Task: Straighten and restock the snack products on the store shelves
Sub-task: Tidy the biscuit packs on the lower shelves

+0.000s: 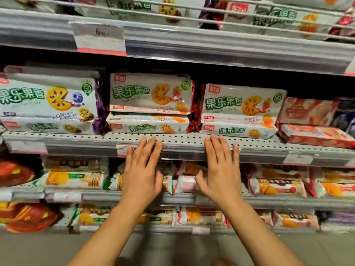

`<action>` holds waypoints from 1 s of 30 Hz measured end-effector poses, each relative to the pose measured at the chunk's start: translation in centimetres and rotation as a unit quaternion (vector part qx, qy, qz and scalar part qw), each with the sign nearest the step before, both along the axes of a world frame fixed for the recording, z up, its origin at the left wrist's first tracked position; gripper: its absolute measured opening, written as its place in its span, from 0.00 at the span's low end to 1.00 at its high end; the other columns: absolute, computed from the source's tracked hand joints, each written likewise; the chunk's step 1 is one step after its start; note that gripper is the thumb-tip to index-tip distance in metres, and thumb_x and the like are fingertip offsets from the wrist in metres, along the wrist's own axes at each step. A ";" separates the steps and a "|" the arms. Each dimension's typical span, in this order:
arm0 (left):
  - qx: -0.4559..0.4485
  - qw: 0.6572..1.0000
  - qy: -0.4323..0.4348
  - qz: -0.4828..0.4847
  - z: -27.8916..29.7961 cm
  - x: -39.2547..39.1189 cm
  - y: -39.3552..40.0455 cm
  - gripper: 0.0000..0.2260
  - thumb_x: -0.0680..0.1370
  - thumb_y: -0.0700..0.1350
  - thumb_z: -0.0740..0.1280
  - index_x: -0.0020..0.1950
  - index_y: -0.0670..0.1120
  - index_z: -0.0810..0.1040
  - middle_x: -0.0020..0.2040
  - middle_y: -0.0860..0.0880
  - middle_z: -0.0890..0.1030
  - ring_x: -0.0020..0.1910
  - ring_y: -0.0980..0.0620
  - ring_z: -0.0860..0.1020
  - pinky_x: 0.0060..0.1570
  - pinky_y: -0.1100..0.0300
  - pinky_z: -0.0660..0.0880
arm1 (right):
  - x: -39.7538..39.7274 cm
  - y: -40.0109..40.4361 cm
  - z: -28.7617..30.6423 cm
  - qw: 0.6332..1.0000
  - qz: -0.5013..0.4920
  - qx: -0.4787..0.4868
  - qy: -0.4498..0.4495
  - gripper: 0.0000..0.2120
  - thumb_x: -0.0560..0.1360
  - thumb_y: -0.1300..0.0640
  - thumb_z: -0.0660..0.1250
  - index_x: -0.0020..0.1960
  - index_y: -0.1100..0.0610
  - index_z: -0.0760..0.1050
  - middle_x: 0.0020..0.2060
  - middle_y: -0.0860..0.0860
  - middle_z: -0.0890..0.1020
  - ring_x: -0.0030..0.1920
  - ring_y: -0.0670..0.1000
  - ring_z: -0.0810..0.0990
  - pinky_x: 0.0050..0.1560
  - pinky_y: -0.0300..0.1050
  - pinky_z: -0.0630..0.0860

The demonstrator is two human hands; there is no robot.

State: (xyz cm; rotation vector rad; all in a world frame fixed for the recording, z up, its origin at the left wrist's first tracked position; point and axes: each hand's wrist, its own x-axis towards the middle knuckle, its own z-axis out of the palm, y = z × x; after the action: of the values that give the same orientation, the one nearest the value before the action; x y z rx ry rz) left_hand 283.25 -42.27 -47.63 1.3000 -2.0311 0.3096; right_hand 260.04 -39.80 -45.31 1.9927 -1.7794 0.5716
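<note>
Both hands flat and empty before the middle shelf of biscuit packs.

The left hand and right hand reach up side by side, fingers straight and spread, holding nothing; their fingertips lie at the perforated front edge of the middle shelf; on that shelf sit stacked packs: a blueberry pack at left, a strawberry pack above the left hand, another strawberry pack above the right hand, tilted; red-and-white packs lie further right; a price tag hangs from the upper shelf.
</note>
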 end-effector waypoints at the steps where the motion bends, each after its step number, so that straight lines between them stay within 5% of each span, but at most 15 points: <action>1: -0.005 1.000 0.006 0.002 -0.1 -0.1 0.0 0.34 0.73 0.45 0.64 0.80 0.44 0.63 0.80 0.45 0.62 0.81 0.43 0.55 0.77 0.35 0.54 | 0.1 0.0 0.0 1.000 0.002 -0.003 -0.002 0.43 0.70 0.46 0.65 0.81 0.58 0.57 0.80 0.57 0.58 0.81 0.59 0.53 0.78 0.67 0.49; 4: -0.022 1.000 0.016 0.006 -0.3 -0.3 -0.2 0.37 0.70 0.41 0.70 0.80 0.44 0.64 0.79 0.44 0.64 0.81 0.42 0.56 0.76 0.35 0.55 | -0.4 0.7 -0.3 0.995 0.068 -0.069 -0.027 0.39 0.71 0.53 0.68 0.80 0.59 0.60 0.80 0.59 0.60 0.81 0.61 0.54 0.77 0.68 0.53; 8: -0.028 1.000 0.014 0.006 -0.4 -0.2 -0.2 0.40 0.69 0.40 0.73 0.80 0.44 0.63 0.79 0.44 0.63 0.81 0.42 0.56 0.77 0.35 0.55 | -1.1 1.5 -2.5 0.955 0.246 -0.164 -0.024 0.18 0.72 0.60 0.68 0.62 0.62 0.80 0.60 0.58 0.82 0.61 0.60 0.79 0.62 0.58 0.76; 10: -0.030 0.999 0.023 0.004 -0.4 -0.3 -0.3 0.37 0.71 0.40 0.70 0.79 0.44 0.64 0.79 0.44 0.63 0.81 0.42 0.56 0.77 0.36 0.53 | -1.0 0.6 -4.2 0.974 0.203 -0.100 -0.004 0.13 0.72 0.58 0.67 0.55 0.58 0.82 0.48 0.52 0.84 0.50 0.56 0.81 0.48 0.51 0.81; 13: -0.024 0.999 0.041 0.000 -0.3 -0.5 -0.1 0.33 0.73 0.42 0.65 0.79 0.44 0.65 0.79 0.44 0.64 0.81 0.43 0.56 0.78 0.36 0.52 | -1.1 -2.3 -5.4 0.994 0.016 0.105 0.032 0.15 0.75 0.54 0.67 0.60 0.56 0.79 0.50 0.54 0.83 0.50 0.59 0.81 0.51 0.52 0.77; 16: -0.021 0.999 0.039 -0.007 -0.2 -0.4 0.2 0.34 0.73 0.41 0.67 0.79 0.44 0.64 0.79 0.44 0.64 0.81 0.43 0.56 0.78 0.36 0.53 | -1.8 -4.5 -5.3 0.971 -0.056 0.227 0.051 0.09 0.80 0.52 0.61 0.50 0.55 0.78 0.49 0.57 0.84 0.49 0.61 0.82 0.48 0.50 0.77; 21: -0.025 0.999 0.032 -0.004 0.0 -0.2 0.4 0.34 0.73 0.42 0.66 0.80 0.46 0.63 0.80 0.46 0.63 0.82 0.45 0.54 0.79 0.39 0.51 | -2.7 -5.9 -6.3 0.973 -0.060 0.220 0.026 0.15 0.80 0.51 0.62 0.64 0.57 0.73 0.58 0.58 0.80 0.53 0.63 0.81 0.43 0.50 0.73; 26: -0.008 0.999 0.031 -0.005 0.2 -0.3 0.6 0.33 0.74 0.43 0.65 0.80 0.45 0.64 0.79 0.45 0.64 0.81 0.45 0.55 0.79 0.39 0.52 | -2.6 -5.6 -5.3 0.970 -0.039 0.232 0.065 0.12 0.82 0.47 0.63 0.57 0.55 0.76 0.52 0.56 0.83 0.50 0.60 0.82 0.42 0.49 0.75; 30: 0.021 0.999 0.028 -0.018 0.6 0.1 0.8 0.33 0.75 0.48 0.63 0.80 0.45 0.63 0.80 0.47 0.62 0.82 0.46 0.53 0.78 0.39 0.52 | -1.5 -3.8 -4.7 0.986 -0.004 0.152 0.068 0.20 0.78 0.43 0.67 0.64 0.55 0.72 0.49 0.55 0.84 0.49 0.61 0.82 0.44 0.52 0.76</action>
State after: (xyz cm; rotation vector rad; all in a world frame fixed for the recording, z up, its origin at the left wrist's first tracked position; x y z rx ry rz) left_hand 283.31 -41.45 -47.04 1.2818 -2.0210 0.2123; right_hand 258.59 -43.63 -49.98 2.1609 -1.8802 0.1601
